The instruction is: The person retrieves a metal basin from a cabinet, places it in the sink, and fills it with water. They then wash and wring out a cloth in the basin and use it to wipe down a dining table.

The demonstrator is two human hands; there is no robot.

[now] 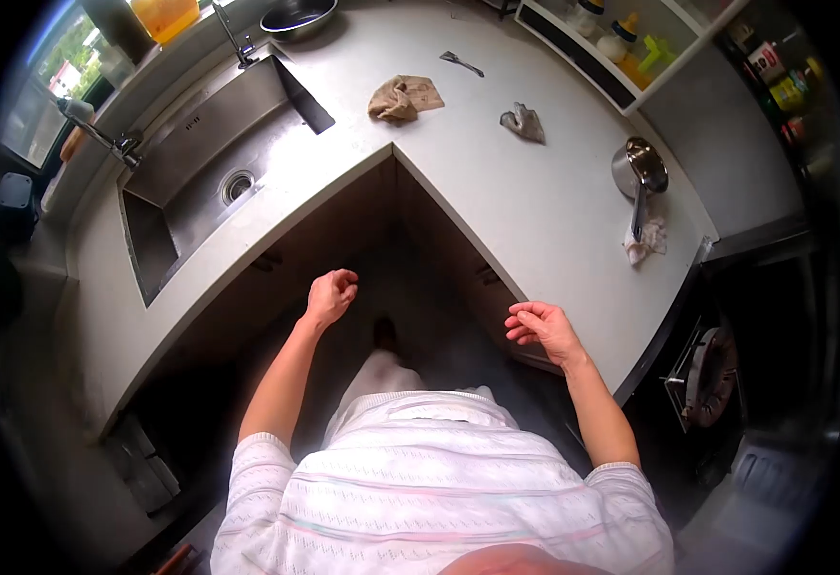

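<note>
So from my end I've got a pale desk (573,220) that bends at an inner corner, with a boxy steel sink (195,144) set into its left stretch, round drain (237,186) in the bottom. Over on the right stretch I see a shiny metal saucepan (631,172), handle (639,209) pointing back my way, its end by a crumpled whitish cloth (655,236). Can't tell if those two touch.

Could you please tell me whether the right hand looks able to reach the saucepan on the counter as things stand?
Probably yes, with a stretch: the right hand shows nothing in its grasp, only bare counter lies between it and the saucepan, and the handle is on the near side.
</note>
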